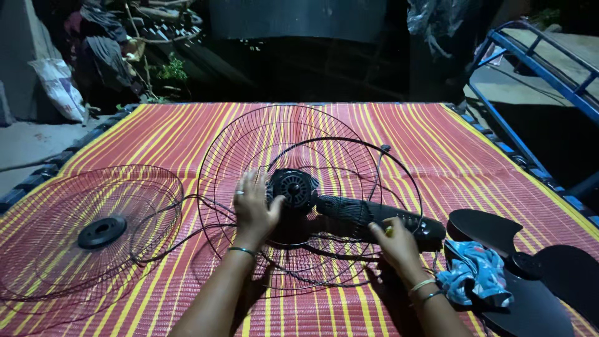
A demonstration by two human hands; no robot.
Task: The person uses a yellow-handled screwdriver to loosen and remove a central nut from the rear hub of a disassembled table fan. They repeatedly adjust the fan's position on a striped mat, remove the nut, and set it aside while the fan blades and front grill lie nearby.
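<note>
Right hand [395, 244] clamped on fan motor [349, 212], left hand [253, 209] fingers spread on rear grille [249, 134], loose grille [81, 231] and blade [530, 281] flanking, bare mat [437, 137] beyond.

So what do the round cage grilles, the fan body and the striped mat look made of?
Round cage grilles: thin dark metal wire, likely coated, see-through spokes. Black fan motor body: apparently moulded matte plastic with vent ribs. Red-and-yellow striped mat: seemingly woven plastic strips, slight sheen.
</note>
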